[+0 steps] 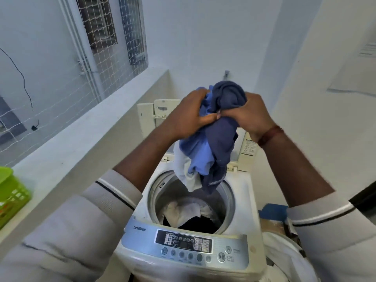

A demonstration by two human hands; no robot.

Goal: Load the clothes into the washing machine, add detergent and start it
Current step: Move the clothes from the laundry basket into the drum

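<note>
A white top-loading washing machine (pixel 244 202) stands below me with its lid (pixel 148 112) folded up at the back. Inside the drum lie white and dark clothes (pixel 187 212). Above the drum opening hangs a bundle of blue, navy and white clothes (pixel 211 151). My left hand (pixel 191 117) grips the bundle from the left and my right hand (pixel 250 115) grips it from the right, both at its top. The bundle's lower end dips just into the drum mouth. The control panel (pixel 183 244) with its buttons faces me at the front.
A pale ledge (pixel 85 139) runs along the left under a netted window. A green plastic basket (pixel 10 196) sits on it at the far left. White cloth (pixel 284 259) and a blue object (pixel 272 210) lie to the machine's right. A wall stands close behind.
</note>
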